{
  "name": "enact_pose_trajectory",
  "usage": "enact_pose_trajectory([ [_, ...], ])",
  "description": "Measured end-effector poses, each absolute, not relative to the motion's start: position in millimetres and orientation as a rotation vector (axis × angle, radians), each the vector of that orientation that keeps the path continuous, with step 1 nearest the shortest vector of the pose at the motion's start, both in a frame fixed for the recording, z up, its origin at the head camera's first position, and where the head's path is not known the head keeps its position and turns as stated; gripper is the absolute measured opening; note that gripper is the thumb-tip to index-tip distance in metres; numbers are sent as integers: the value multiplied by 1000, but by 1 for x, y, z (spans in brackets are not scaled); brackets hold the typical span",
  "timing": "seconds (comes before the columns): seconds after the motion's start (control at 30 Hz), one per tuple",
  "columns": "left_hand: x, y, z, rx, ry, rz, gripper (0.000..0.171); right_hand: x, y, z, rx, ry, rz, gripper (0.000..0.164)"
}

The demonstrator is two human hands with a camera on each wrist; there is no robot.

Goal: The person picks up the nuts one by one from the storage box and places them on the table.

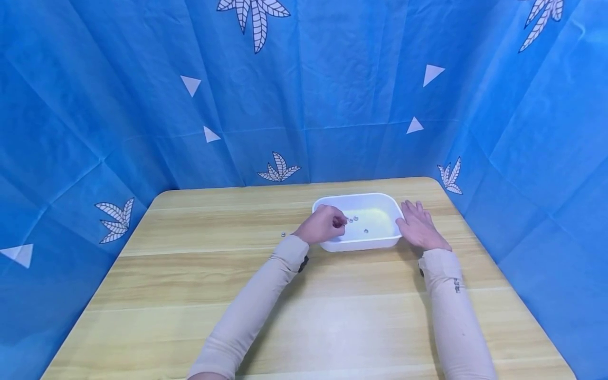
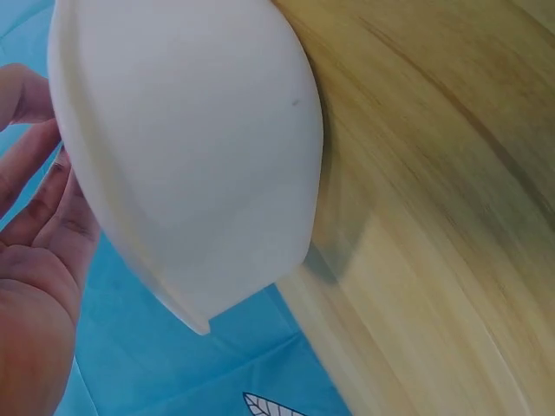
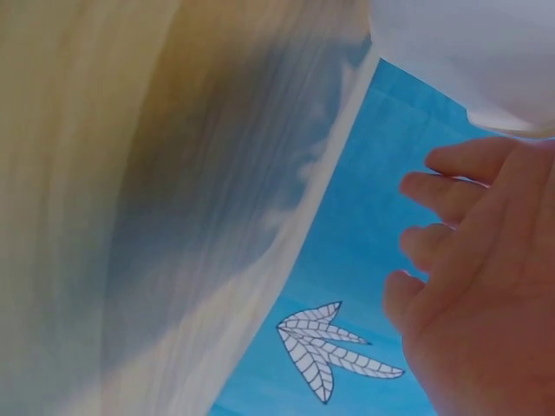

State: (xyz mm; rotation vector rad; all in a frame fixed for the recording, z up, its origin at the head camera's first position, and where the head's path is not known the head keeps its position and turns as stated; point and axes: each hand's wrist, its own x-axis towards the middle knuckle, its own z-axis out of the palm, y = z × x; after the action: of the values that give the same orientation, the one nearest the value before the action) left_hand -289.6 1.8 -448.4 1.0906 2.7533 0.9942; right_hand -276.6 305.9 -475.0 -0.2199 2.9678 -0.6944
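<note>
A white plastic tub (image 1: 357,245) stands toward the far side of the table, with several small silvery metal pieces (image 1: 355,218) scattered on its floor. My left hand (image 1: 323,224) reaches over the tub's left rim, its fingers curled and thumb brought toward the fingertips. Whether a piece sits between those tips is hidden; in the left wrist view the tub wall (image 2: 191,156) covers them. At the tub's right end, my right hand (image 1: 418,227) lies with fingers extended, its thumb at the rim. One more silvery piece (image 1: 283,234) lies on the table, left of my left hand.
The wooden table (image 1: 190,295) has its far edge just behind the tub. Blue patterned cloth (image 1: 342,95) hangs along the back and both sides. The table's right edge runs close beside my right hand.
</note>
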Motion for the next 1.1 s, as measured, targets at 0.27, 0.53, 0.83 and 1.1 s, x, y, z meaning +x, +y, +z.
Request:
enact_pose_trajectory([
  [0.27,-289,-9,-449,1006,2736,1037,22,-275,305,-473,-243,2971,-695,68],
  [0.53,-288,-13,-449,991,2755,1078,20,-277,304,-473,-267,2975,-674,67],
  [0.83,-286,-20,-447,965,2765,1121,20,-276,305,-473,-271,2966,-682,68],
  [1.1,-285,-28,-445,932,2786,1159,17,-277,305,-472,-278,2972,-676,68],
])
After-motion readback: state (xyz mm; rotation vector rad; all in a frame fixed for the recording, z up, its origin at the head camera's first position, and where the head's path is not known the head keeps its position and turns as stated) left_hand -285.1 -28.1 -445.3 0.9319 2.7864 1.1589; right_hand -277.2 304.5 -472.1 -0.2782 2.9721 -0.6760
